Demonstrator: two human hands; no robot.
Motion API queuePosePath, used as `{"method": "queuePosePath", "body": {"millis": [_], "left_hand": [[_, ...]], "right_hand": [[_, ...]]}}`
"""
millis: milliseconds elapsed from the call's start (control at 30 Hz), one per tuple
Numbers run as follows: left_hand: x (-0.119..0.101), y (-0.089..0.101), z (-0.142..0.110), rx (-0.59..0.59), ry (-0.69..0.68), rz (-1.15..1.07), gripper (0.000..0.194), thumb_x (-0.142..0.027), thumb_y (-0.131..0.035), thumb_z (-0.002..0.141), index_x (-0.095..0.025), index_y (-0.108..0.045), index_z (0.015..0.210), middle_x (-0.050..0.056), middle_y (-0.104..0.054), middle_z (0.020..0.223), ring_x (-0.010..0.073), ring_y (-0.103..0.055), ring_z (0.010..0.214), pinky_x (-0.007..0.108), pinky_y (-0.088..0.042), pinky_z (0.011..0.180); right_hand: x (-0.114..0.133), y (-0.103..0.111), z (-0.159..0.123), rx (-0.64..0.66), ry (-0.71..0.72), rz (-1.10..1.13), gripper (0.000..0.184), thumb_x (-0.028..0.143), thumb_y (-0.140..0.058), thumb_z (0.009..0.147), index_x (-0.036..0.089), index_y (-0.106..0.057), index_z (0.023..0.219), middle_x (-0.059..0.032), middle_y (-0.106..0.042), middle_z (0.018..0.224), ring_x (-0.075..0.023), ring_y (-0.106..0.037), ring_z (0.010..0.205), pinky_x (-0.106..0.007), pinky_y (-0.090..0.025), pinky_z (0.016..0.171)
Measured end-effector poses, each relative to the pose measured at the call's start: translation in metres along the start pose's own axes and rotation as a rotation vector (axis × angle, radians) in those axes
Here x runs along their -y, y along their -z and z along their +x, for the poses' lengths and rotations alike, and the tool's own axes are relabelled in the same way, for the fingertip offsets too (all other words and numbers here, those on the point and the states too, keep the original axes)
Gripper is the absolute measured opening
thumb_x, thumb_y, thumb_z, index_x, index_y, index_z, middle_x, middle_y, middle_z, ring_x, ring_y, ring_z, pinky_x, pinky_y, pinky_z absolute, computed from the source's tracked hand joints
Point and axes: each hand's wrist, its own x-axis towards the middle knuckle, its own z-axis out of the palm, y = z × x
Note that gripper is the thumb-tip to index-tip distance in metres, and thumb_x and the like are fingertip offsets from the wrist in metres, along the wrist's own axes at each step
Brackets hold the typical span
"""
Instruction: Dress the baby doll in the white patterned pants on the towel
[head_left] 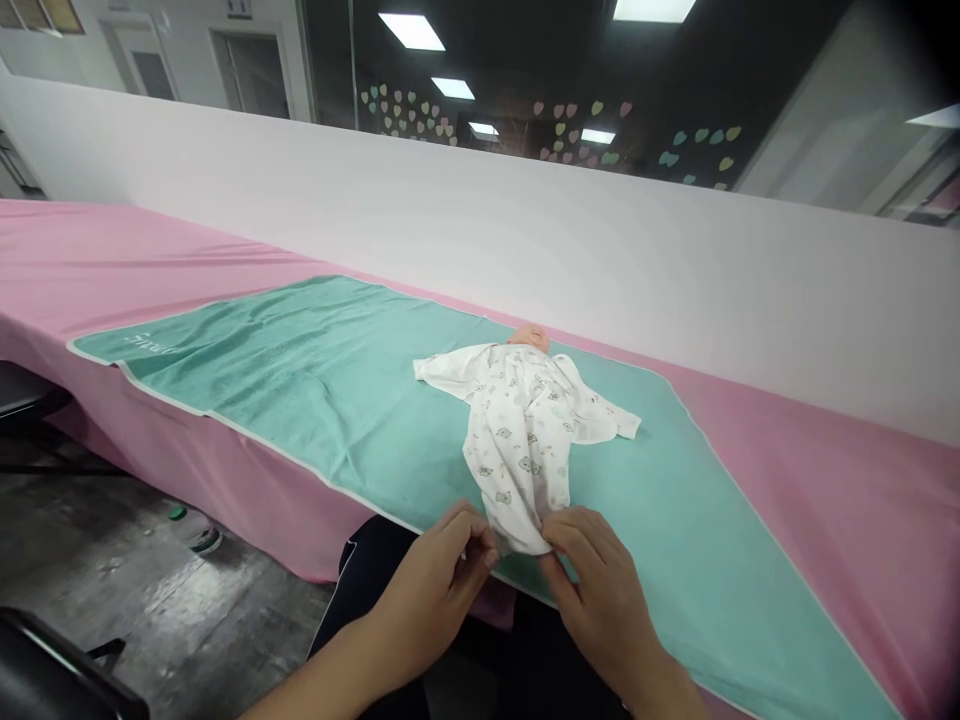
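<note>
A white baby gown [517,430] with small printed figures lies spread over a doll on a green cloth [300,390], its sleeves stretched out to both sides. The doll's head [530,337] shows above the collar; the gown hides its body. At the hem's right corner, the thumb and fingers of my right hand [596,580] pinch the fabric. My left hand [431,570] is closed, its fingertips curled together at the hem's left corner. What lies between those fingertips is hidden.
The green cloth lies over a pink tablecloth [825,470] along a white wall [637,260] with a window above. To the lower left are a black chair [60,670] and a clear bottle with a green cap [196,530] on the floor. My legs are under the table edge.
</note>
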Motion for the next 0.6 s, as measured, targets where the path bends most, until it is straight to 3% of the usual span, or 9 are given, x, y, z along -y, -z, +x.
{"method": "queuePosePath", "body": {"millis": [33, 133, 267, 467, 600], "left_hand": [[0.006, -0.004, 0.001, -0.049, -0.04, 0.068, 0.006, -0.021, -0.045, 0.087, -0.02, -0.047, 0.093, 0.002, -0.05, 0.093, 0.0124, -0.049, 0.078, 0.026, -0.043, 0.069], [0.022, -0.018, 0.007, -0.22, -0.228, 0.348, 0.039, -0.016, -0.055, 0.078, -0.019, -0.041, 0.115, 0.008, -0.048, 0.111, 0.0202, -0.049, 0.096, 0.034, -0.043, 0.081], [0.029, -0.026, 0.018, -0.336, -0.351, 0.694, 0.037, -0.012, -0.049, 0.079, -0.015, -0.044, 0.116, 0.013, -0.05, 0.108, 0.0261, -0.049, 0.096, 0.04, -0.042, 0.078], [0.03, -0.014, 0.023, -0.369, -0.353, 0.74, 0.03, -0.011, -0.051, 0.075, -0.017, -0.05, 0.104, 0.01, -0.055, 0.096, 0.0234, -0.051, 0.085, 0.036, -0.043, 0.069], [0.062, 0.009, -0.009, -0.331, -0.414, 0.684, 0.035, -0.01, -0.053, 0.077, -0.02, -0.047, 0.111, 0.008, -0.056, 0.096, 0.0205, -0.053, 0.086, 0.035, -0.045, 0.072]], "right_hand": [[0.001, -0.002, -0.003, -0.014, -0.032, 0.029, 0.01, 0.01, -0.047, 0.084, 0.02, -0.047, 0.087, -0.0026, -0.055, 0.082, -0.0157, -0.049, 0.077, -0.031, -0.041, 0.069], [0.01, -0.013, -0.01, 0.015, -0.069, 0.11, 0.009, 0.011, -0.046, 0.085, 0.02, -0.048, 0.085, -0.0025, -0.055, 0.081, -0.0155, -0.05, 0.077, -0.031, -0.043, 0.068], [0.02, -0.025, -0.014, 0.042, 0.015, 0.134, 0.011, 0.01, -0.049, 0.084, 0.021, -0.052, 0.088, -0.002, -0.057, 0.082, -0.0155, -0.052, 0.077, -0.034, -0.044, 0.074], [0.01, -0.013, -0.016, 0.042, -0.023, 0.2, 0.016, 0.011, -0.047, 0.085, 0.022, -0.054, 0.094, -0.0042, -0.059, 0.088, -0.0184, -0.055, 0.091, -0.037, -0.046, 0.085], [-0.01, 0.005, -0.02, -0.014, -0.078, 0.164, 0.017, 0.015, -0.049, 0.086, 0.025, -0.055, 0.097, -0.0041, -0.06, 0.093, -0.0174, -0.057, 0.089, -0.032, -0.048, 0.077]]}}
